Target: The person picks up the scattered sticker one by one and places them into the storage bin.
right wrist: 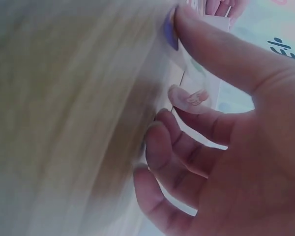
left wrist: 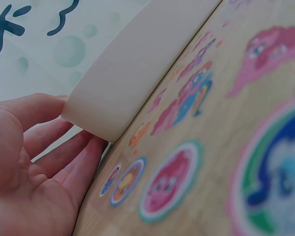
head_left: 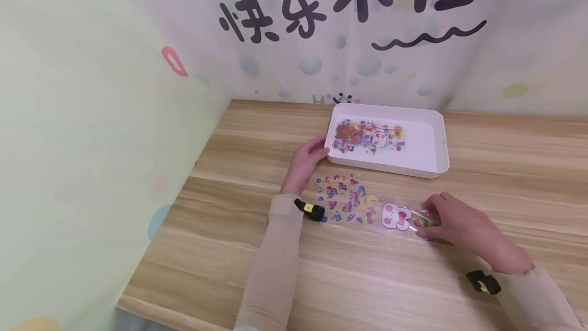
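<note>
A white tray [head_left: 432, 173] stands on the table near the wall. My left hand [head_left: 310, 162] holds it at the front left corner; in the left wrist view the thumb meets the rim and the other fingers go behind the wall. My right hand [head_left: 464, 226] grips the right end of a clear sticker sheet [head_left: 396, 217] with a white rabbit on it, thumb and fingers at its two long edges. Another clear sticker sheet [head_left: 337, 198], printed with small ponies, lies flat in front of the tray, beside the left wrist. Whether the two sheets overlap I cannot tell.
Several clear sticker sheets [head_left: 367, 136] with colourful prints lie in the left part of the tray. Behind the wooden table [head_left: 220, 203] hangs a pale cloth [head_left: 285, 60] with dark lettering, and cloth also borders the left side. Small black devices sit on both wrists.
</note>
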Demonstrator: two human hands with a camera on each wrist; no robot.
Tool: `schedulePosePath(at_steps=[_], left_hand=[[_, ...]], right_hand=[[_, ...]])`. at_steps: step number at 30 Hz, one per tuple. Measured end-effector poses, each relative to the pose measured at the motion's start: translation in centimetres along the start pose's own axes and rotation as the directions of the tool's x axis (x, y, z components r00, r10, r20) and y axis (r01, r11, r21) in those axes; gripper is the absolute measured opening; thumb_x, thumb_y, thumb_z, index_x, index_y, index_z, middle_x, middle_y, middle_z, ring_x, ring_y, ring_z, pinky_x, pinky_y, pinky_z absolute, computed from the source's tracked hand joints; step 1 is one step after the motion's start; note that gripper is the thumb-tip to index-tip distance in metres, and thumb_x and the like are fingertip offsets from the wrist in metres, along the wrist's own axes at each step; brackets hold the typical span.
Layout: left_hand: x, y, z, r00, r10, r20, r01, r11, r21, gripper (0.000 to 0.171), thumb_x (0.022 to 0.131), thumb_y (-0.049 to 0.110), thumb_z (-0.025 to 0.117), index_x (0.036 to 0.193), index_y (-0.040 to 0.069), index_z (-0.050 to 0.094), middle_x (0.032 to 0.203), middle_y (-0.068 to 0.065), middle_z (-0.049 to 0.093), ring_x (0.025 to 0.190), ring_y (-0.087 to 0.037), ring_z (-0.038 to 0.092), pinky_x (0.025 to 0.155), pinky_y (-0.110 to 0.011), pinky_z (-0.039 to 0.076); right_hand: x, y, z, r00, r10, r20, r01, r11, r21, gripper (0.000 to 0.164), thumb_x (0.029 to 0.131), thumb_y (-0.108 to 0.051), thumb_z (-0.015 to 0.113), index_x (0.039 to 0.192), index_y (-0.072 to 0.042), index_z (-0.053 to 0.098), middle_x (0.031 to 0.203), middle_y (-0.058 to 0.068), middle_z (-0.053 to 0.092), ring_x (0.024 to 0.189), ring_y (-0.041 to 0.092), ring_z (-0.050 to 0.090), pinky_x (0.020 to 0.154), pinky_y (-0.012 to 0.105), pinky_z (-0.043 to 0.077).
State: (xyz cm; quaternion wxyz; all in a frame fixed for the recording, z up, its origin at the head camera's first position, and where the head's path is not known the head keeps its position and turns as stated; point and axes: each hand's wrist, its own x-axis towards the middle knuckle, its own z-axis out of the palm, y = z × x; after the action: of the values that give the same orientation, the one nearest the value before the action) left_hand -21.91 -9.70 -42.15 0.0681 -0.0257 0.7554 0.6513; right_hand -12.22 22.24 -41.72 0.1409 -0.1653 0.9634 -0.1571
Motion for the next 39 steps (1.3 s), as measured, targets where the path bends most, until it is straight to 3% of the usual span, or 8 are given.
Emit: schedulePosePath(at_steps=[6,14,21,25,32,39], left_hand=[[0.0,0.1,-0.1,1.000,0.017,0.007,-0.017,1.000,-0.006,0.043,0.087,0.018,0.057,0.129,0.013,0.047,0.130,-0.002,0.047,0.116,-0.012,0.046,0.093,-0.022,0.039],[0.0,0.1,-0.2,1.000,0.013,0.009,-0.013,1.000,0.002,0.043,0.088,0.018,0.056,0.130,0.014,0.046,0.131,-0.001,0.047,0.117,-0.012,0.045,0.094,-0.022,0.038],[-0.1,0.1,-0.1,1.000,0.008,0.004,-0.008,1.000,0.012,0.043,0.088,0.019,0.056,0.130,0.015,0.046,0.130,0.000,0.047,0.116,-0.011,0.046,0.093,-0.022,0.040],[0.2,-0.3,-0.2,1.000,0.017,0.007,-0.017,1.000,-0.004,0.044,0.087,0.018,0.057,0.130,0.014,0.047,0.130,0.001,0.048,0.116,-0.012,0.046,0.093,-0.022,0.040],[1.4,-2.1,-0.2,1.000,0.019,-0.011,-0.019,1.000,-0.013,0.043,0.084,0.028,0.061,0.126,0.026,0.050,0.124,0.012,0.050,0.112,-0.004,0.047,0.091,-0.020,0.040],[1.4,-2.6,0.1,0.998,0.046,-0.036,-0.045,0.999,0.017,0.038,0.084,0.031,0.060,0.122,0.031,0.052,0.121,0.016,0.051,0.109,-0.001,0.048,0.092,-0.022,0.040]], right_hand=[[0.2,-0.2,-0.2,0.998,0.020,0.068,-0.026,0.996,0.083,0.067,0.068,-0.055,0.067,0.109,-0.006,0.048,0.088,0.003,0.058,0.074,0.017,0.052,0.058,0.033,0.043],[0.2,-0.1,-0.2,1.000,-0.006,0.015,0.005,0.996,0.088,0.057,0.072,-0.040,0.070,0.115,-0.011,0.048,0.080,-0.002,0.059,0.066,0.013,0.050,0.054,0.029,0.040],[0.3,0.2,-0.3,1.000,-0.022,0.014,0.020,0.988,0.151,0.064,0.074,-0.028,0.072,0.125,-0.005,0.040,0.074,-0.005,0.056,0.062,0.012,0.047,0.052,0.026,0.037],[0.3,0.4,-0.6,0.999,0.006,0.042,-0.014,0.980,0.197,0.072,0.075,-0.027,0.070,0.131,-0.002,0.033,0.075,-0.003,0.057,0.063,0.014,0.048,0.054,0.026,0.038],[0.4,1.0,-1.0,0.997,0.041,0.062,-0.058,0.957,0.284,0.088,0.077,-0.033,0.068,0.138,0.003,0.016,0.078,0.000,0.058,0.065,0.016,0.048,0.055,0.028,0.040],[0.3,1.9,-1.0,0.999,0.042,0.030,-0.049,0.950,0.308,0.074,0.082,-0.021,0.064,0.137,0.004,0.022,0.091,0.009,0.063,0.067,0.015,0.053,0.059,0.028,0.045]])
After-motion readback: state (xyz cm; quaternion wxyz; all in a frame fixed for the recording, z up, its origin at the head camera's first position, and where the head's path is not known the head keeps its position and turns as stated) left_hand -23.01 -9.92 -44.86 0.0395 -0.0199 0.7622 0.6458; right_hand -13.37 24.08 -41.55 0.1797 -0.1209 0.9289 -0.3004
